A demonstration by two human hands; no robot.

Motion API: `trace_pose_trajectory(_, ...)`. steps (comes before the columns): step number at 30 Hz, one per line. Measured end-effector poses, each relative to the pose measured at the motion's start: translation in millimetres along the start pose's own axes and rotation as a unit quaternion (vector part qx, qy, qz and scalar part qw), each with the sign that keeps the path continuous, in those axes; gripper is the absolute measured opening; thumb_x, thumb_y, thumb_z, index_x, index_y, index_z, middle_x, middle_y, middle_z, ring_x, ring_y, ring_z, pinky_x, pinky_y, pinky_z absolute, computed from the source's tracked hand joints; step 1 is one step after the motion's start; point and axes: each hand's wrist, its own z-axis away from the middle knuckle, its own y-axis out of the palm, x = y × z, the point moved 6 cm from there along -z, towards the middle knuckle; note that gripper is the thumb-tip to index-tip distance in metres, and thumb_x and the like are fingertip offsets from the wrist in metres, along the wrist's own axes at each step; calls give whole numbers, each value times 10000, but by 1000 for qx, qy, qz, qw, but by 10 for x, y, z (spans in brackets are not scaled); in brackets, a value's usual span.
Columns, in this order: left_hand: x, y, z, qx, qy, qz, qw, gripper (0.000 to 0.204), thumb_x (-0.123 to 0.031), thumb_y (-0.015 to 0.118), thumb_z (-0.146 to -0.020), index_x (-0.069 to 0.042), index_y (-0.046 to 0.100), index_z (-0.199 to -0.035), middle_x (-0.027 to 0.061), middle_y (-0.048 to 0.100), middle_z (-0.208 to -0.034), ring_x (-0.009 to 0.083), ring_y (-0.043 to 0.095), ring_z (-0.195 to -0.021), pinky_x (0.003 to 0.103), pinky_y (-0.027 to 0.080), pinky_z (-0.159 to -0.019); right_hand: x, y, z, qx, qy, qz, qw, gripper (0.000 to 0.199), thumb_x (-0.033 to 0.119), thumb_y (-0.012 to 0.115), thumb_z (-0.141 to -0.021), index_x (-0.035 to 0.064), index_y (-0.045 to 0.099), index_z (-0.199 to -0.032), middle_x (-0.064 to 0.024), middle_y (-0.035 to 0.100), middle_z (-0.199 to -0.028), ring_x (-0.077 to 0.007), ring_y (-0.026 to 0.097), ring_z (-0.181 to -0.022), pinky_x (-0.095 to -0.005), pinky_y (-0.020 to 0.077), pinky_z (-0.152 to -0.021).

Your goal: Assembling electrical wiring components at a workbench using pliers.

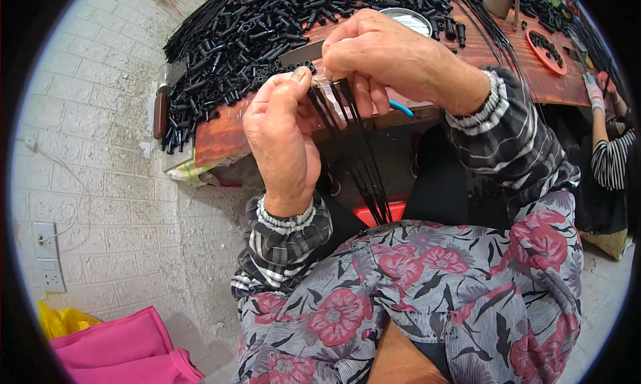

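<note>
While a bundle of thin black cables (364, 164) hangs down the middle of the frame toward the lap, its upper ends are pinched between both hands just in front of the wooden table (227, 134). The left hand (284, 134) is seen at centre left, thumb and forefinger closed on the tops of the cables. The right hand (387, 57) is held above and to the right of it, its fingers curled shut around the same cable ends; a small blue-handled tool (402, 108) shows beneath this hand, though how it is gripped cannot be told. A large heap of short black tubes (260, 30) is spread over the table in the upper left and upper centre. A round metal tin (408, 18) is set behind the right hand, and a red dish (546, 50) of black pieces lies in the upper right. Another person's arm in a striped sleeve (611, 160) is visible at the right edge. Pink cloth (113, 347) lies in the lower left.
</note>
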Motion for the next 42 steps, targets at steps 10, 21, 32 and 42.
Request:
trace_pose_trajectory(10, 17, -37, 15, 35, -11, 82, 996, 110, -107, 511, -842, -15, 566, -822, 50, 598, -762, 100, 564, -610, 236, 484, -511, -238, 144, 4, -47, -84, -311, 946, 200, 171, 524, -815, 2, 589, -730, 20, 413, -463, -34, 331, -356, -188, 228, -334)
trace_pose_trajectory(21, -30, -67, 32, 40, 47, 101, 993, 105, -97, 510, -849, -6, 556, -825, 56, 595, -757, 111, 565, -612, 244, 469, -560, -350, 172, -93, -126, -31, -316, 940, 199, 146, 540, -793, 18, 573, -644, 23, 409, -450, -35, 331, -331, -188, 215, -307)
trace_pose_trajectory(32, 67, -265, -37, -6, -13, 85, 996, 93, -115, 542, -846, -35, 572, -808, 35, 599, -754, 97, 558, -651, 235, 453, -584, -593, 324, -141, 7, -50, -327, 944, 206, 126, 668, -718, 19, 618, -888, 4, 586, -715, -32, 504, -578, -153, 360, -472)
trace_pose_trajectory(42, 84, -236, -88, 41, -6, 73, 996, 162, -165, 540, -853, -9, 577, -831, 33, 574, -711, 99, 521, -607, 223, 421, -560, -668, 278, -251, -3, -94, -286, 954, 142, 105, 664, -728, 9, 620, -823, -23, 599, -712, -71, 542, -606, -205, 429, -566)
